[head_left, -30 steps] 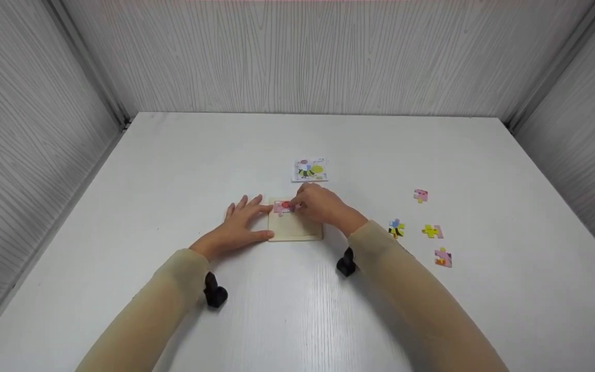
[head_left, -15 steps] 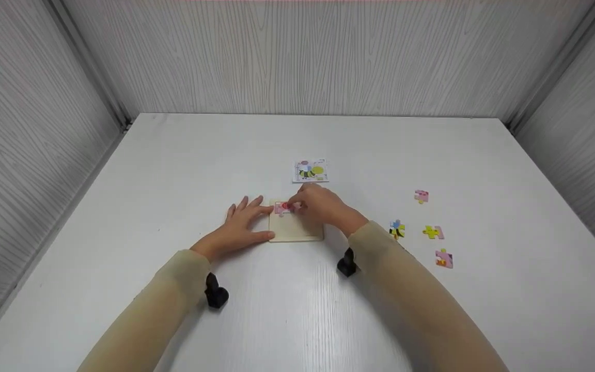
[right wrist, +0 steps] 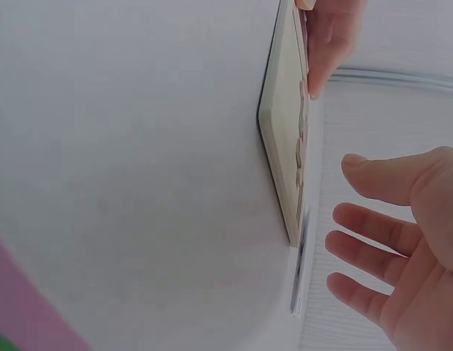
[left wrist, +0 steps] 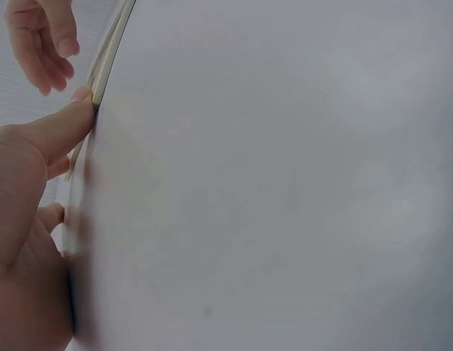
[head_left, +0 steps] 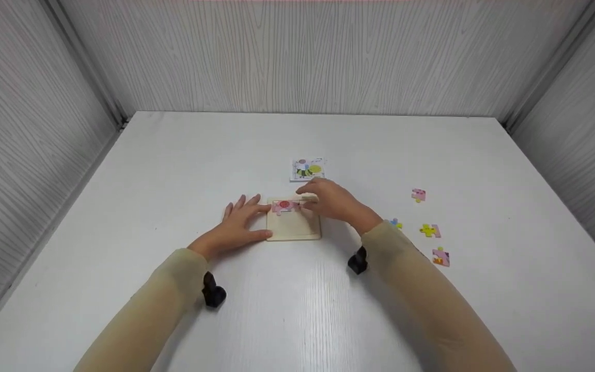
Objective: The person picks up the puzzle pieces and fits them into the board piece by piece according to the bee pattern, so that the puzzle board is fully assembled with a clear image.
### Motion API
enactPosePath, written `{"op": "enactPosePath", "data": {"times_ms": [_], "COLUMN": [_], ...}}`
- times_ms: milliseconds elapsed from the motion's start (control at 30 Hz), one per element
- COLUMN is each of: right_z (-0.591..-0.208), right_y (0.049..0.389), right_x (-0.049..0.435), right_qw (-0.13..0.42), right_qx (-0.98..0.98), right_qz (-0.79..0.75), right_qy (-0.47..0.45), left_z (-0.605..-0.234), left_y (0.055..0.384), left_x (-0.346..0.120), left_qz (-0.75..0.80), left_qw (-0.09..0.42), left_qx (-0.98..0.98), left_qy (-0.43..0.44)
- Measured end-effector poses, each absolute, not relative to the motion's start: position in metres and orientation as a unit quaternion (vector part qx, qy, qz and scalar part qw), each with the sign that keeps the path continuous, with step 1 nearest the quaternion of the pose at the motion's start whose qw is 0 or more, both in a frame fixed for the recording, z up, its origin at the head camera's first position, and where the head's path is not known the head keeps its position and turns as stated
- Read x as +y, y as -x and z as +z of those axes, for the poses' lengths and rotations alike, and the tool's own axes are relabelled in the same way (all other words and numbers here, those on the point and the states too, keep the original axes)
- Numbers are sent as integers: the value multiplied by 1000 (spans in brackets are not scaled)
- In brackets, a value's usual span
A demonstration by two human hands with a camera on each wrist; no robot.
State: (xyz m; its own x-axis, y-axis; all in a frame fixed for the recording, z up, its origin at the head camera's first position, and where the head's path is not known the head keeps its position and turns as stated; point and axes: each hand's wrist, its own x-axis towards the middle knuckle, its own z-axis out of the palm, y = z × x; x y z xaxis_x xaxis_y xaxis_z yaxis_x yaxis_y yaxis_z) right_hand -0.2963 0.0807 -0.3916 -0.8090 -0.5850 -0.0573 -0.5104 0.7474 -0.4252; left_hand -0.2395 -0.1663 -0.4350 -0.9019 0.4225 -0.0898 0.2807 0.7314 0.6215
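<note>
A square wooden puzzle tray (head_left: 293, 231) lies on the white table. Along its far side sit pink jigsaw pieces (head_left: 283, 205) with a red round print. My left hand (head_left: 240, 223) steadies the tray's left edge, thumb and index fingertip touching it and the other fingers spread. In the left wrist view, the thumb (left wrist: 69, 124) rests against the tray's side. Over the tray's far right corner hovers my right hand (head_left: 334, 200), its fingers parted. The right wrist view shows that hand's thumb (right wrist: 380, 179) apart from the fingers, with nothing between them.
Behind the tray lies a square picture card (head_left: 308, 169) with a bee. To the right are loose jigsaw pieces: a pink one (head_left: 419, 195), a yellow one (head_left: 430, 230), a pink-and-orange one (head_left: 441, 257), and a blue-and-yellow one (head_left: 396, 223) partly behind the right sleeve.
My right hand has let go of the pink piece on the tray, opened its fingers and lifted slightly to the right. My left hand stays at the tray's edge.
</note>
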Motion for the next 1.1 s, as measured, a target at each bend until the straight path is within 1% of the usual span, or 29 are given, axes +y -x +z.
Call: {"op": "enactPosePath", "data": {"times_ms": [200, 500, 1100], "right_z": [-390, -386, -387], "right_y": [295, 294, 301], "right_x": [91, 111, 162], "right_qw": [91, 72, 58], "right_qx": [927, 919, 923], "right_qz": [-220, -247, -280], "right_qy": [290, 300, 259], "left_z": [-436, -436, -437], "left_y": [239, 239, 240], "left_x": [-167, -169, -167], "left_qz": [310, 317, 308], "left_qw": [110, 102, 105], "left_qx": [925, 923, 925], "left_qy": [-189, -194, -195]}}
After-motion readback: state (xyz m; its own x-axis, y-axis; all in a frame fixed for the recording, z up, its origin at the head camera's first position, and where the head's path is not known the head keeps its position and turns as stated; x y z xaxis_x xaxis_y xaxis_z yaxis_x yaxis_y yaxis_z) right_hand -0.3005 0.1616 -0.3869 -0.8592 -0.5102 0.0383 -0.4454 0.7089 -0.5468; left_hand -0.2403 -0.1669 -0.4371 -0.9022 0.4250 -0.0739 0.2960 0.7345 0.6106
